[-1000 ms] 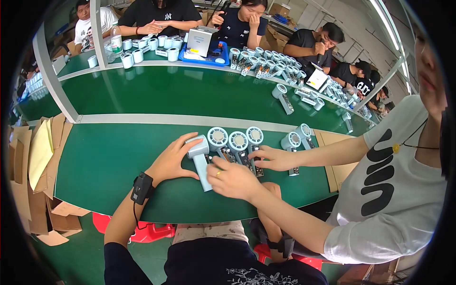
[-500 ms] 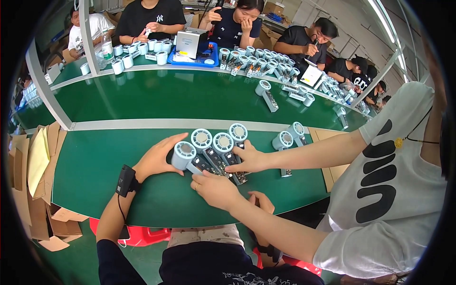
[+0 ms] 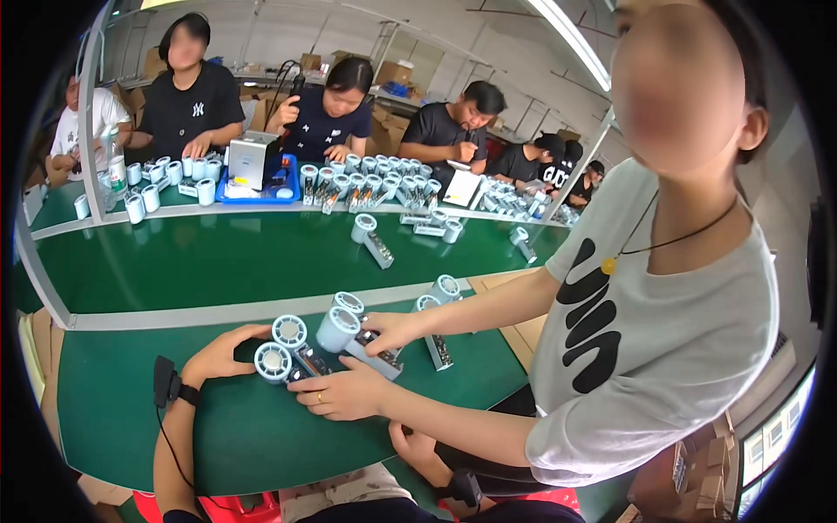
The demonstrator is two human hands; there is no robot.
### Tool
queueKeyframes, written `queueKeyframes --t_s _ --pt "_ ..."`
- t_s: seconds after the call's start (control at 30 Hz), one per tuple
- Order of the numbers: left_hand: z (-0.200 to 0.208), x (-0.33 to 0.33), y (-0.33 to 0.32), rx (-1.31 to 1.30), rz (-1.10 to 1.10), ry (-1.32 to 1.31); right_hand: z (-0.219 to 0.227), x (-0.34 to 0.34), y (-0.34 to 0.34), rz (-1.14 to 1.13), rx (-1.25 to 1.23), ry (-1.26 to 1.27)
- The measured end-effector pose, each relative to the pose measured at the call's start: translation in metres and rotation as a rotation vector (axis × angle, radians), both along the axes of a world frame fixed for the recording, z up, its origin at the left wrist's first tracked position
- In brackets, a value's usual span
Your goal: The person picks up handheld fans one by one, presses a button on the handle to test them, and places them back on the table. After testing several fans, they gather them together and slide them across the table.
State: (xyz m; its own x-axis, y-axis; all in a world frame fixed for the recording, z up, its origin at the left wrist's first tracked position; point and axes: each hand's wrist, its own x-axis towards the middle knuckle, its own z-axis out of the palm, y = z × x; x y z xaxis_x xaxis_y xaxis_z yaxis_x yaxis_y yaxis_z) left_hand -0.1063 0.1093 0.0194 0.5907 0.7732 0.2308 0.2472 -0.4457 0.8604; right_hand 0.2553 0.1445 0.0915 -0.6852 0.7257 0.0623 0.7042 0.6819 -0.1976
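On the green table before me lie light-blue handheld units with round grilled heads and handles showing dark circuit boards. My left hand (image 3: 225, 353) curves beside a near unit (image 3: 273, 362) and the one behind it (image 3: 289, 331); thumb and fingers are apart, and contact is unclear. A co-worker's near hand (image 3: 344, 390) lies over the handles of these two. Their far hand (image 3: 392, 331) grips another unit (image 3: 338, 329), with one more head (image 3: 348, 302) behind it. My right hand (image 3: 415, 446) rests loosely curled at the table's near edge, below the co-worker's forearm, apparently holding nothing.
Two more units stand to the right, one (image 3: 438, 344) partly behind the co-worker's arm. A metal rail (image 3: 192, 315) divides my table from the far green bench (image 3: 200, 261), where many units and a blue tray (image 3: 253, 199) sit. Cardboard (image 3: 514, 336) lies at right.
The view has swung up and to the right. The co-worker's hands have separated the group: two units now sit apart, right of the pair by my left hand. My right hand stays low.
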Motion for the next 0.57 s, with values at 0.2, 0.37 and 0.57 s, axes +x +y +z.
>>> queueKeyframes --t_s 0.2,0.37,0.57 --pt "-0.017 0.0 0.013 -0.231 0.012 -0.26 -0.053 -0.02 -0.113 -0.255 0.145 0.384" --pt "-0.016 0.014 0.009 0.139 0.178 0.019 -0.094 -0.036 -0.188 -0.401 0.123 0.682" --pt "-0.021 0.012 0.0 0.426 0.172 0.074 -0.066 -0.079 -0.167 0.012 0.111 0.76"
